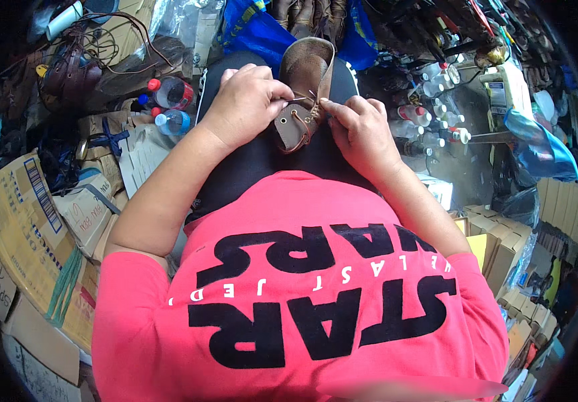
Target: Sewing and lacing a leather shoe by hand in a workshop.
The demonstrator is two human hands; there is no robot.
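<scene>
A brown leather shoe upper [306, 67] lies between my thighs. It has a rounded tongue end, a flap with metal eyelets and a brown lace [304, 134]. Loose light stitches [313, 115] run along a seam near its middle. To its left, my left hand [247, 100] is closed, pinching a thin light strand [301, 99] that reaches the seam; I cannot tell whether it is thread or a needle. On the other side, the thumb and forefinger of my right hand [363, 127] pinch the leather edge by the stitches. My right palm is hidden.
Plastic bottles with red and blue caps [172, 122] stand at left, and several more bottles [429, 114] at right. A blue plastic sheet [255, 30] lies beyond my knees. Cardboard boxes [28, 214] crowd the left side; tan boxes [496, 241] are stacked at right.
</scene>
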